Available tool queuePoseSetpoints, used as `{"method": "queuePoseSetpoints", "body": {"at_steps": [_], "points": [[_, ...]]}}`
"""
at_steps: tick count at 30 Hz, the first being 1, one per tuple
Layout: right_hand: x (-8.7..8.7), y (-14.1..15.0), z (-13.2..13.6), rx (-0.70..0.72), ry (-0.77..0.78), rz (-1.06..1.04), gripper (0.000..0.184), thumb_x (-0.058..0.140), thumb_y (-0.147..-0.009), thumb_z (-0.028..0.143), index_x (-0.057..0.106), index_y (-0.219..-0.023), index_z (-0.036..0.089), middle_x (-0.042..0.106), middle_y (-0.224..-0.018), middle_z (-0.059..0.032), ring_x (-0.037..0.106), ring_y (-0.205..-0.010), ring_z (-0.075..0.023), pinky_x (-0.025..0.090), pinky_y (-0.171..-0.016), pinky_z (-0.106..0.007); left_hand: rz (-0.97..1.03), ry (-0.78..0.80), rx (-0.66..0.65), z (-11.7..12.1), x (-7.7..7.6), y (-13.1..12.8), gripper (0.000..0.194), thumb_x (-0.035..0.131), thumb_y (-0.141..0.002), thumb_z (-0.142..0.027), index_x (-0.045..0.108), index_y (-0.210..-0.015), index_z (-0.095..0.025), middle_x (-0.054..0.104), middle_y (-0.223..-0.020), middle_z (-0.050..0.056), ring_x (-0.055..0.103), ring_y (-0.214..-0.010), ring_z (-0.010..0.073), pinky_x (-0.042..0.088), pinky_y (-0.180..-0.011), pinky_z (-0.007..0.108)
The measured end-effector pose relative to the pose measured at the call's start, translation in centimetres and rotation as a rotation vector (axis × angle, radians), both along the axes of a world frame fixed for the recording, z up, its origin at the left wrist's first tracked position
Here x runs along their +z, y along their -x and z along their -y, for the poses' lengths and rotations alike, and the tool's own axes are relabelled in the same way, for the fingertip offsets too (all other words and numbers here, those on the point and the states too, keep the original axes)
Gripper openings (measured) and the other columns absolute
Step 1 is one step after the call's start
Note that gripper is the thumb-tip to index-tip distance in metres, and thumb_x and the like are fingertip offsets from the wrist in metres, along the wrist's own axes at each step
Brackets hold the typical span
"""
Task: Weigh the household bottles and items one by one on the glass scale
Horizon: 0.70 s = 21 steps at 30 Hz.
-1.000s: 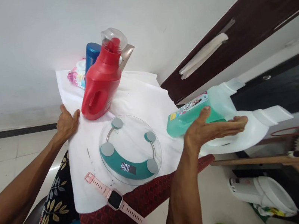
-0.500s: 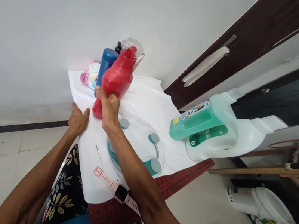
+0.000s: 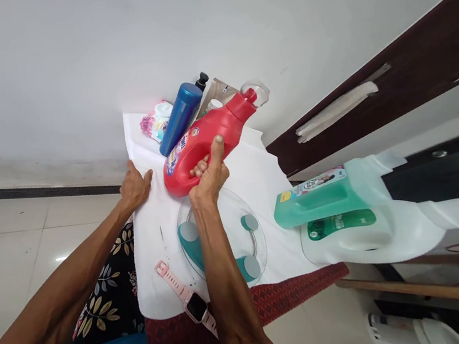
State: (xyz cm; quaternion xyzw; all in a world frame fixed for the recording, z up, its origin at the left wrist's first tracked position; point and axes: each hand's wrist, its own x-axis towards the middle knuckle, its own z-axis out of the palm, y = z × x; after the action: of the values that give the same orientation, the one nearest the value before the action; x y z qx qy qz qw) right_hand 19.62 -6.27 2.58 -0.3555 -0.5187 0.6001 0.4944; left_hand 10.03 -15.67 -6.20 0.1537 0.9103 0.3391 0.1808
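Note:
My right hand (image 3: pixel 209 174) is wrapped round the handle of a red detergent bottle (image 3: pixel 226 123) with a clear cap, tilted with its neck to the upper right. Part of its label shows on the left side; I cannot tell whether its base touches the cloth. At the left edge of the white cloth (image 3: pixel 160 287) rests my left hand (image 3: pixel 136 185), its fingers apart and nothing in it. Under my right forearm lies a round glass plate (image 3: pixel 225 219) with grey-and-teal pads, partly hidden by the arm.
Behind the red bottle stand a blue bottle (image 3: pixel 181 118), a black pump top (image 3: pixel 201 80) and a pink floral packet (image 3: pixel 156 122). A green-liquid bottle (image 3: pixel 324 195) and a white jug (image 3: pixel 395 227) are at the right. A pink-strapped smartwatch (image 3: pixel 196 307) lies near the front edge.
My right hand has shifted the red bottle rightward and turned it, so its label and handle show and the blue bottle is less covered. The whole view has shifted slightly; my left hand stays at the edge.

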Motion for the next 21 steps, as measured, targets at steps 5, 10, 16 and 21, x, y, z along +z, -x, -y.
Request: {"method": "queuePoseSetpoints", "body": {"at_steps": [5,10,16,21], "points": [[2.6,-3.3,0.8,0.057,0.014,-0.079,0.078,0.056,-0.089,0.104,0.033,-0.068,0.032,0.027,-0.055,0.0084,0.024,-0.048,-0.0143,0.030,-0.041,-0.034,-0.012,0.012,0.000,0.0,-0.2,0.1,0.073,0.050,-0.110,-0.048,0.041,-0.168,-0.005,0.069,-0.147,0.038,0.073,-0.135,0.0491,0.057,-0.111,0.061],[5.5,-8.7,1.0,0.078,-0.089,-0.113,0.072,0.060,-0.094,0.094,0.040,-0.067,0.031,0.026,-0.061,0.0083,0.025,-0.050,-0.0138,0.030,-0.048,-0.032,-0.032,0.029,0.009,-0.1,-0.3,0.1,0.077,0.052,-0.110,-0.049,0.037,-0.171,-0.004,0.069,-0.148,0.039,0.073,-0.135,0.0495,0.057,-0.112,0.062],[6.1,-15.3,1.0,-0.078,-0.119,-0.047,0.069,0.080,-0.082,0.086,0.048,-0.064,0.028,0.030,-0.058,0.0093,0.023,-0.049,-0.0102,0.026,-0.046,-0.029,-0.010,0.040,0.000,-0.1,0.2,0.1,0.083,0.051,-0.110,-0.049,0.032,-0.174,-0.001,0.066,-0.150,0.040,0.071,-0.140,0.0507,0.054,-0.117,0.063],[4.5,-18.8,1.3,-0.161,-0.127,0.015,0.076,0.077,-0.083,0.092,0.045,-0.063,0.026,0.032,-0.054,0.0105,0.027,-0.046,-0.0078,0.028,-0.045,-0.025,-0.048,0.042,-0.006,-0.2,-0.8,0.6,0.081,0.052,-0.109,-0.049,0.035,-0.172,-0.001,0.068,-0.147,0.040,0.073,-0.136,0.0503,0.055,-0.117,0.063]]}}
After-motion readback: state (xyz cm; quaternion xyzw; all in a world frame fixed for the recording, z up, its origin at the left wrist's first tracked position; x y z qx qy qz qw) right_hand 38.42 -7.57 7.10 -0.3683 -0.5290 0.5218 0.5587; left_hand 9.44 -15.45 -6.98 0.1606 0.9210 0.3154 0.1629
